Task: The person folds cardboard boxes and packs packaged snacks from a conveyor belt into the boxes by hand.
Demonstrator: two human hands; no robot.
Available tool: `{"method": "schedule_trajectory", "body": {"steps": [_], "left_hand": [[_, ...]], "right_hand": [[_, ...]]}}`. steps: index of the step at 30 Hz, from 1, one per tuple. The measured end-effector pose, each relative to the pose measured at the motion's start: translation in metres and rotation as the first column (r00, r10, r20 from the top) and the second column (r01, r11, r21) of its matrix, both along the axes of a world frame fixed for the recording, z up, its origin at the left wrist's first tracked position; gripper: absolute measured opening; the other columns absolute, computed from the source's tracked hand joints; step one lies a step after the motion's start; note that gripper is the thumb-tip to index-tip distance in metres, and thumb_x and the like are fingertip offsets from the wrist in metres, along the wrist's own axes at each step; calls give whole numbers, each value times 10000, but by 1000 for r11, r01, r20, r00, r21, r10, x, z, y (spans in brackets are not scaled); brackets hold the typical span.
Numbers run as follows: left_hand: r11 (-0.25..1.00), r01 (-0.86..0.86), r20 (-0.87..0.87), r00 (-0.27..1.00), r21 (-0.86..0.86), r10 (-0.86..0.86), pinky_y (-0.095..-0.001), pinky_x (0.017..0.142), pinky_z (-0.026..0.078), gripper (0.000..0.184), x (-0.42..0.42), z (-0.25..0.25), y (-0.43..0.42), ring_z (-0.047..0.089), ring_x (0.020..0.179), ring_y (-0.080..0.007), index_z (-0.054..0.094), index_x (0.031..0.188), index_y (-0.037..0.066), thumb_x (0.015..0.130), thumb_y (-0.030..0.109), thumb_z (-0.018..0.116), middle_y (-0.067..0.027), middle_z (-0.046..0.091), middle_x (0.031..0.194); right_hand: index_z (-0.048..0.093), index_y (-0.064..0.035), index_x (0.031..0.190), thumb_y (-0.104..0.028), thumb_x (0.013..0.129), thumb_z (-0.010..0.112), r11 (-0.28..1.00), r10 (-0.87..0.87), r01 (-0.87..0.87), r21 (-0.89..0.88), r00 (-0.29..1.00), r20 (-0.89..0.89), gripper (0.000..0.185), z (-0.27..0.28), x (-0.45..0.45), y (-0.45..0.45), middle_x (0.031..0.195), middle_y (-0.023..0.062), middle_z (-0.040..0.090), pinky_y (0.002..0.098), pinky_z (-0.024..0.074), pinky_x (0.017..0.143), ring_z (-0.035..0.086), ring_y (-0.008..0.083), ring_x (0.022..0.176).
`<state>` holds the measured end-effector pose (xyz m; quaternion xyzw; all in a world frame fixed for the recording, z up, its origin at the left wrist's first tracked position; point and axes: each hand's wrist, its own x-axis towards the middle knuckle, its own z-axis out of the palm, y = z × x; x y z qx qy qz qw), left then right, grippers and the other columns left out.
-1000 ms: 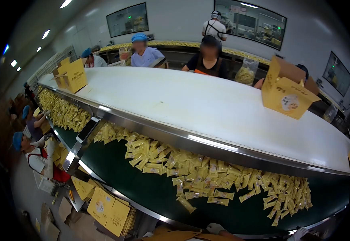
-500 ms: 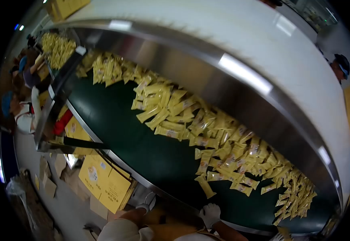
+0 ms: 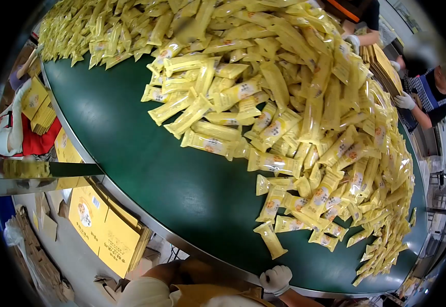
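Observation:
My right hand (image 3: 275,280), in a white glove, rests at the near rim of a green conveyor belt (image 3: 146,163). Its fingers are curled into a fist, and nothing sticks out of it. Just beyond it lie yellow snack packets (image 3: 270,239), the closest a short gap away. They belong to a large heap of shiny, printed packets (image 3: 305,92) that spreads over the far half of the belt. My left forearm (image 3: 164,271) reaches toward the metal edge, but the hand itself is hidden.
A stack of flat yellow cartons (image 3: 105,230) stands left of the belt, beside a metal bar (image 3: 49,170). Brown cardboard (image 3: 38,261) lies on the floor. Across the belt, gloved co-workers (image 3: 422,97) handle cartons (image 3: 384,66). Another person (image 3: 10,128) is at the left.
My view has shifted, and the heap now looks larger, without the steel panel in front of it. My right fingers have curled in. My left glove has gone out of sight.

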<state>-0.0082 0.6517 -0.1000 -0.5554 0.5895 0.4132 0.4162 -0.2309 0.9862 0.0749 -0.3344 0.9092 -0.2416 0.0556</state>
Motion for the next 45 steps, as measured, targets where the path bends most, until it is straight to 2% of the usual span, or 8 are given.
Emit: {"method": "schedule_trajectory", "body": {"steps": [15, 29, 33, 34, 38, 40, 42, 45], "left_hand": [[974, 218, -102, 970, -54, -223, -369, 1051, 448, 626, -23, -50, -50, 593, 1229, -349, 603, 1335, 28, 901, 478, 633, -213, 643, 1290], [896, 443, -462, 800, 26, -382, -367, 1050, 448, 624, -85, -80, -115, 596, 1224, -355, 612, 1327, 23, 904, 482, 633, -216, 651, 1282], [804, 594, -727, 540, -27, -423, -367, 1049, 449, 623, -110, 16, -76, 597, 1223, -356, 614, 1325, 22, 905, 483, 633, -217, 653, 1279], [746, 653, -781, 399, -126, -481, -385, 1059, 441, 532, -108, 96, -61, 585, 1232, -383, 590, 1338, -2, 997, 402, 530, -229, 619, 1331], [469, 780, -819, -96, -415, -565, -422, 1057, 438, 512, -77, 233, -63, 553, 1239, -379, 534, 1395, 42, 981, 342, 554, -199, 588, 1357], [470, 772, -870, -214, -429, -444, -418, 1051, 443, 518, -48, 268, -89, 566, 1209, -375, 529, 1401, 48, 962, 312, 609, -183, 592, 1344], [480, 798, -903, -176, -364, -392, -423, 1023, 464, 535, -17, 294, -125, 587, 1192, -357, 548, 1385, 66, 955, 377, 617, -196, 606, 1328], [638, 676, -856, 21, -369, -517, -406, 997, 481, 444, 24, 324, -194, 616, 1155, -339, 623, 1294, 54, 936, 314, 659, -184, 656, 1247]], "right_hand": [[515, -157, 440, -171, 600, 705, 995, -97, 98, 28, 995, -28, 249, 1, 0, -6, 519, 60, 431, 403, 379, 456, 482, 277, 468], [505, -117, 599, -139, 755, 682, 931, -361, 357, -70, 879, -313, 237, -5, 18, -22, 622, 93, 507, 444, 451, 538, 553, 315, 576], [507, -100, 626, -160, 808, 667, 864, -488, 499, -69, 795, -360, 249, -5, 21, -29, 657, 101, 537, 448, 464, 572, 567, 326, 613], [515, -96, 630, -171, 820, 664, 834, -531, 549, -59, 769, -356, 252, -7, 26, -32, 665, 107, 544, 448, 468, 583, 572, 332, 625], [569, -60, 687, -166, 856, 663, 676, -713, 708, -204, 558, -425, 221, -28, 43, -44, 696, 128, 566, 423, 471, 617, 583, 298, 642], [565, -27, 727, -122, 907, 648, 522, -824, 674, -524, 557, -105, 219, -48, 64, -61, 669, 82, 531, 355, 449, 603, 538, 184, 621], [560, -19, 757, -93, 946, 628, 432, -765, 654, -621, 630, 132, 214, -39, 96, -97, 686, 26, 525, 278, 418, 594, 475, 99, 638], [590, -40, 801, -102, 963, 618, 485, -364, 686, -542, 722, 588, 176, -35, 140, -156, 754, 25, 610, 241, 435, 584, 524, 73, 632]]}}
